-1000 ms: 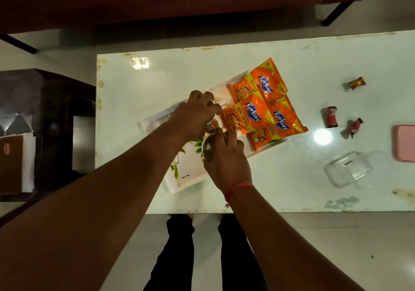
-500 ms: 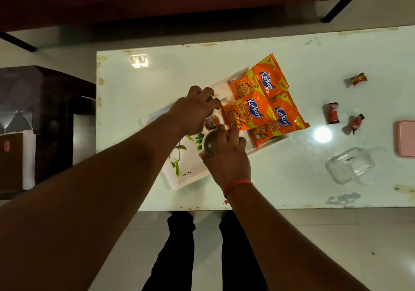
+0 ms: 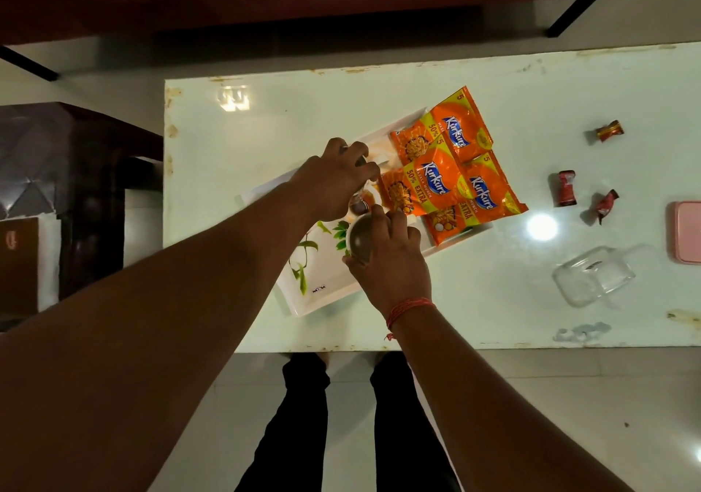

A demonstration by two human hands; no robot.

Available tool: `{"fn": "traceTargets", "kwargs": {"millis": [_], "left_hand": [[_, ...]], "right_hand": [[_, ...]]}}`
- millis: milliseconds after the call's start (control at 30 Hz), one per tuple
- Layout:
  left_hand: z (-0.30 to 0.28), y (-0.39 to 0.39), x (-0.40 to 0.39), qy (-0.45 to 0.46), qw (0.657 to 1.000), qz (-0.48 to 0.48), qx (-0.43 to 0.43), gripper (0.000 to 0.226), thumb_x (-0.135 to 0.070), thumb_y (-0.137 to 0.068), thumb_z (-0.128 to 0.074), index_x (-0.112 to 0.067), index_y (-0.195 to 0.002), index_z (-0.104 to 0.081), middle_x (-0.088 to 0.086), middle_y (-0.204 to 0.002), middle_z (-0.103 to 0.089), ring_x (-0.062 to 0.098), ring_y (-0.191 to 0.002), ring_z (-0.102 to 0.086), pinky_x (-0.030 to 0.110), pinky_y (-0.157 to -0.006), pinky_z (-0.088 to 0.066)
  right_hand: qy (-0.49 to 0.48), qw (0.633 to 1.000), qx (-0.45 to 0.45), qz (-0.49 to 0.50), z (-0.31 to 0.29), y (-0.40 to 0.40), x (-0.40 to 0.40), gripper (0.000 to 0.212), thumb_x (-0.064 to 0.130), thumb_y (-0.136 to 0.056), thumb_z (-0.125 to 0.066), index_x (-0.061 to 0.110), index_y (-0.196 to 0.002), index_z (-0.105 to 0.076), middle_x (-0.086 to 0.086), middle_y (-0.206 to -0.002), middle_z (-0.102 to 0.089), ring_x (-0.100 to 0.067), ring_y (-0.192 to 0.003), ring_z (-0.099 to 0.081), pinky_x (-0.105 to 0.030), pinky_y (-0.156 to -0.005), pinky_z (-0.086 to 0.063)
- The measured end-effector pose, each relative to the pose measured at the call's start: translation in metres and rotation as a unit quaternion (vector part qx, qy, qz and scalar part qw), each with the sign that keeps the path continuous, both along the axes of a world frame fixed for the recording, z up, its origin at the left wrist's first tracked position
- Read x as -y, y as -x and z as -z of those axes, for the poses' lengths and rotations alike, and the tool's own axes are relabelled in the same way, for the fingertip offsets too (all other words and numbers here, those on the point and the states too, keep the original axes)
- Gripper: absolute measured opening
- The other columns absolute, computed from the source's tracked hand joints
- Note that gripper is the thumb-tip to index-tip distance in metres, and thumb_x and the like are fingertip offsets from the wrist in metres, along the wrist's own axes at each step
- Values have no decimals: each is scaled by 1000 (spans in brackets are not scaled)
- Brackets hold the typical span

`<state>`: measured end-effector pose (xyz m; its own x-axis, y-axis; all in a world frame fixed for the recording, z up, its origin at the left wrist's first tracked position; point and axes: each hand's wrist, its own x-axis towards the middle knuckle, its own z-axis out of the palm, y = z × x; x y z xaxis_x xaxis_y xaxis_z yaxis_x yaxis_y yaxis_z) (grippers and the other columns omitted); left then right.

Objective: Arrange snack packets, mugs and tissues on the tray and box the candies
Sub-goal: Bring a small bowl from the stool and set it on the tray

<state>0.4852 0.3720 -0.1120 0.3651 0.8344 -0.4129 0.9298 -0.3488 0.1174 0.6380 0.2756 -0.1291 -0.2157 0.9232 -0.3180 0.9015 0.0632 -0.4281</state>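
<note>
Glossy surfaces nearly everywhere under my hands.

The desk point(image 3: 265, 119) is smooth and shiny, mirroring a lamp, with chipped, rusty-looking edges. The tray point(image 3: 322, 294) looks like slick white plastic. The snack packets point(image 3: 447, 172) are crinkly, shiny foil film, as are the candy wrappers point(image 3: 566, 188). The box point(image 3: 593, 275) is clear plastic, its lid point(image 3: 688, 231) matt pink. A red thread point(image 3: 407, 307) rings my wrist.
</note>
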Motion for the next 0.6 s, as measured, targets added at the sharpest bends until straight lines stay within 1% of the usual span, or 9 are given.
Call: {"fn": "traceTargets", "kwargs": {"millis": [100, 167, 233, 300, 367, 467, 533, 600], "left_hand": [[2, 1, 0, -2, 1000, 4, -2, 70, -5, -72, -71, -25, -134, -45, 8, -149, -32, 37, -134, -30, 48, -78, -56], [2, 1, -1, -4, 1000, 12, -6, 72, -7, -73, -72, -25, -137, -43, 8, -152, -29, 38, -138, -26, 52, -87, -54], [3, 3, -1, 0, 1000, 23, -17, 78, -11, -75, -73, -28, -143, -38, 9, -157, -22, 40, -143, -18, 58, -101, -44], [3, 4, -1, 7, 999, 29, -27, 85, -19, -77, -75, -33, -148, -30, 11, -162, -11, 41, -148, -7, 64, -112, -27], [1, 8, 2, -4, 1000, 24, -12, 85, -35, -80, -71, -38, -151, -24, 12, -164, -4, 41, -149, 0, 68, -113, -16], [-5, 20, 14, -56, 998, -9, 39, 79, -60, -81, -52, -40, -151, -20, 12, -164, -3, 40, -149, -1, 67, -113, -14], [-8, 31, 27, -89, 993, -55, 62, 79, -66, -82, -42, -37, -152, -19, 11, -164, -5, 38, -150, -4, 66, -114, -15], [-10, 43, 43, -110, 987, -100, 57, 79, -67, -85, -40, -34, -153, -17, 12, -164, -6, 37, -150, -5, 67, -113, -17]], "right_hand": [[0, 1000, 2, -2, 0, 0, -1, 96, 55, -72, -77, 21, -147, -27, -7, -141, -40, -32, -122, -46, -43, -88, -55], [3, 1000, 5, -7, 0, -1, -2, 96, 55, -72, -76, 22, -147, -26, -6, -142, -40, -32, -123, -46, -44, -89, -54], [6, 1000, 5, -4, -2, 0, -2, 98, 56, -72, -77, 23, -148, -25, -5, -143, -40, -32, -123, -46, -44, -87, -55], [9, 1000, 4, 0, -5, 0, -1, 101, 59, -70, -77, 26, -149, -23, -5, -145, -38, -32, -124, -47, -45, -86, -56], [-1, 1000, 7, 4, -11, 0, 1, 104, 63, -67, -76, 28, -149, -22, -7, -149, -36, -35, -125, -47, -45, -88, -54], [-57, 998, 27, 24, -23, -2, 4, 99, 68, -68, -72, 26, -146, -28, -11, -146, -40, -38, -123, -49, -48, -93, -51], [-74, 995, 57, 36, -33, -1, 7, 95, 71, -72, -65, 27, -147, -26, -11, -147, -38, -39, -126, -45, -52, -95, -49], [-77, 993, 82, 43, -42, 3, 10, 92, 72, -76, -59, 29, -148, -22, -11, -148, -35, -39, -129, -41, -54, -96, -46]]}}
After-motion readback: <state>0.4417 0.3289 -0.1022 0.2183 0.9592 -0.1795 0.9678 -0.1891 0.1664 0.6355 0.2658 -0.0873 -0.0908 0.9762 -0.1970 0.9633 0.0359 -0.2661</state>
